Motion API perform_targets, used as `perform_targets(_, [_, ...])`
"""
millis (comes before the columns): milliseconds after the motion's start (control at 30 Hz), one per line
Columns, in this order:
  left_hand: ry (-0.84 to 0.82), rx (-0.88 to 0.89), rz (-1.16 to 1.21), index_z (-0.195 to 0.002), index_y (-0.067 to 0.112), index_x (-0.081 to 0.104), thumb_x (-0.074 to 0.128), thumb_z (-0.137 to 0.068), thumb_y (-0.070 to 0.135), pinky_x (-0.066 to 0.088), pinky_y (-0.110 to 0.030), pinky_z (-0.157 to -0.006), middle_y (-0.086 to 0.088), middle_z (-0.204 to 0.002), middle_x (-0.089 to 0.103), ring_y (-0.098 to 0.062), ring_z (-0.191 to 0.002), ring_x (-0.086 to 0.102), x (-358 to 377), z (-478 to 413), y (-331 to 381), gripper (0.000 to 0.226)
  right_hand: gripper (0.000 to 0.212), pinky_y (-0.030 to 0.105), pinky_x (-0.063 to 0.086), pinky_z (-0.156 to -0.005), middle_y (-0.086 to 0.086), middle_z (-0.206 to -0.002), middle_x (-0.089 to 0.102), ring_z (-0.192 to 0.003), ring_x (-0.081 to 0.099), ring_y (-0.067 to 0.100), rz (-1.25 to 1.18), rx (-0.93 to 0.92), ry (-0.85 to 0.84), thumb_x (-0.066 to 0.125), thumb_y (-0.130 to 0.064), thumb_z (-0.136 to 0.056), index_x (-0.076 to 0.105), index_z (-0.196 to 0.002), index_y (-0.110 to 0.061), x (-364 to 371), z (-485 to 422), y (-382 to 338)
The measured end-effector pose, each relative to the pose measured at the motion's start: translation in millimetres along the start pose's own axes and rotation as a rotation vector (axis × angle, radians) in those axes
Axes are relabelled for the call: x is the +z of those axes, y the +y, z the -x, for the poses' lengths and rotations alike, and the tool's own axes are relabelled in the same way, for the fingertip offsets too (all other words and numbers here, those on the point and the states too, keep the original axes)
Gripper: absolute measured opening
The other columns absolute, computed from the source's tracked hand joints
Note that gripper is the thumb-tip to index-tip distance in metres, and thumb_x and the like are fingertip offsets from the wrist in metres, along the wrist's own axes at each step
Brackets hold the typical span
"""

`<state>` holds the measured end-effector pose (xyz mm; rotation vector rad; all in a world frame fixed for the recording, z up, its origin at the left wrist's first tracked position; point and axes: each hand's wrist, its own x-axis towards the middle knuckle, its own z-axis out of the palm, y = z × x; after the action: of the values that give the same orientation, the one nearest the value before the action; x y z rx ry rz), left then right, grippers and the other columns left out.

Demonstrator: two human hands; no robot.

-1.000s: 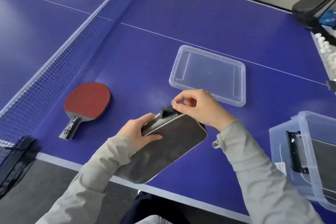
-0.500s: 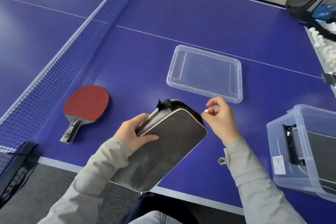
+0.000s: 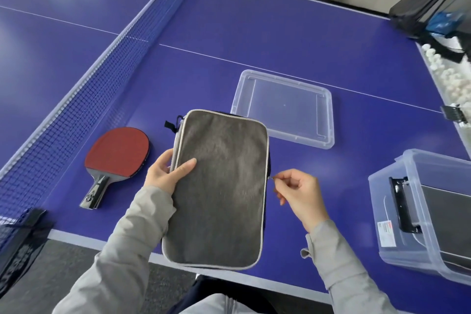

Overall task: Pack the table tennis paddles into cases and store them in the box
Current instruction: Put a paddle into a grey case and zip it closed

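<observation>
since the earlier frames the case [image 3: 219, 186] has swung from a slant to lie lengthwise, grey face up, over the near edge of the surface [image 3: 254, 33]. the right hand [image 3: 300, 194] has travelled from the case's far corner to the middle of its right edge, taking the zip pull [image 3: 270, 178] with it. judged from this, the zip is part-way round and the case is being closed, though its contents are hidden.

left hand [image 3: 165, 173]: grips the left edge of the case, thumb flat on the grey face, fingers curled behind.

right hand: thumb and forefinger pinch the zip pull; the other fingers are loosely curled.

a paddle [image 3: 117, 155], red face up, lies bare on the surface just left of the case, near the left hand; it is not yet packed. the box [image 3: 397, 211] stands at the right with what looks like a dark case inside. its lid [image 3: 328, 120] lies just beyond the case.
</observation>
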<state>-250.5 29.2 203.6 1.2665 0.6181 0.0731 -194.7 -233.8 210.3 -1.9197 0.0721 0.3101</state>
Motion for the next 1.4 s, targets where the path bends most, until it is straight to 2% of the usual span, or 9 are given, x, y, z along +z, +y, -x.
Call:
perform_targets(167, [0.264,-0.058,0.125,-0.088,0.023,0.067,0.075,-0.076,0.025,0.052,-0.025,-0.059,0.003,-0.073,0.068,-0.013,-0.059,0.063,0.9,-11.4,1.3,0.014,0.017,0.022,0.048,-0.045,0.003,-0.052,0.064,-0.041,0.056,0.015,0.087,-0.075,0.001,0.062,0.001,-0.081,0.065,-0.07,-0.012,4.6,16.6,4.3])
perform_targets(333, [0.442,-0.125,0.189,-0.099,0.02,0.062,0.074,-0.077,0.029,0.051,-0.033,-0.074,0.003,-0.08,0.064,-0.015,-0.067,0.06,2.9,-17.4,0.2,0.026,0.024,0.018,0.046,-0.045,0.0,-0.054,0.063,-0.038,0.052,0.011,0.098,-0.102,0.018,0.063,-0.002,-0.082,0.061,-0.067,-0.021,12.8,31.8,11.9])
perform_targets(533, [0.6,-0.223,0.308,-0.097,0.014,0.056,0.071,-0.081,0.027,0.045,-0.03,-0.076,0.003,-0.077,0.056,-0.015,-0.068,0.053,25.0,-11.3,-3.7,0.026,0.023,0.017,0.047,-0.046,-0.003,-0.059,0.065,-0.046,0.057,0.011,0.03,-0.163,0.091,0.063,-0.005,-0.084,0.061,-0.069,-0.023,27.1,40.3,12.2])
perform_targets(633, [0.688,-0.242,0.334,-0.099,0.013,0.051,0.069,-0.083,0.027,0.039,-0.024,-0.077,0.002,-0.083,0.055,-0.018,-0.081,0.053,35.2,-6.6,-7.5,0.028,0.027,0.017,0.045,-0.044,-0.002,-0.058,0.063,-0.046,0.055,0.014,-0.012,-0.193,0.13,0.065,-0.007,-0.084,0.06,-0.068,-0.028,38.0,45.0,9.0])
perform_targets(867, [0.865,-0.19,0.405,-0.109,0.013,0.044,0.073,-0.08,0.027,0.039,-0.028,-0.079,0.001,-0.09,0.053,-0.018,-0.087,0.052,56.3,-7.2,-2.3,0.043,0.021,0.019,0.045,-0.044,0.001,-0.058,0.064,-0.046,0.055,0.01,-0.141,-0.174,0.13,0.066,-0.009,-0.084,0.062,-0.071,-0.025,71.1,65.4,8.2])
perform_targets(1067, [0.828,-0.083,0.378,-0.127,0.013,0.042,0.072,-0.08,0.028,0.041,-0.02,-0.077,-0.001,-0.099,0.053,-0.015,-0.084,0.053,66.4,-6.8,-1.4,0.057,0.018,0.022,0.047,-0.046,0.002,-0.065,0.068,-0.052,0.058,0.01,-0.227,-0.075,0.049,0.071,-0.013,-0.082,0.066,-0.077,-0.03,90.5,79.5,14.0])
perform_targets(1200, [0.734,0.064,0.316,-0.123,0.015,0.045,0.073,-0.08,0.021,0.04,-0.002,-0.052,0.006,-0.079,0.057,0.001,-0.063,0.058,54.5,-5.3,-4.9,0.052,0.011,0.03,0.052,-0.056,-0.008,-0.068,0.068,-0.059,0.06,0.009,-0.126,-0.097,0.121,0.075,-0.034,-0.073,0.064,-0.074,-0.032,72.4,79.0,22.5])
perform_targets(1333, [0.491,0.153,0.231,-0.111,0.024,0.052,0.073,-0.079,0.016,0.049,-0.015,-0.053,0.008,-0.07,0.067,0.002,-0.053,0.062,24.0,-7.3,-17.4,0.039,0.014,0.021,0.05,-0.067,-0.009,-0.085,0.065,-0.075,0.06,0.009,-0.233,-0.088,0.381,0.065,-0.023,-0.088,0.063,-0.089,-0.037,10.3,42.0,28.7])
perform_targets(1400, [0.318,0.143,0.19,-0.112,0.02,0.054,0.071,-0.08,0.013,0.051,-0.017,-0.051,0.009,-0.067,0.071,-0.003,-0.055,0.065,17.2,-9.2,-23.6,0.036,0.016,0.027,0.051,-0.08,-0.004,-0.104,0.064,-0.094,0.062,0.011,-0.285,0.002,0.22,0.055,-0.025,-0.094,0.062,-0.104,-0.034,-11.8,18.2,24.5])
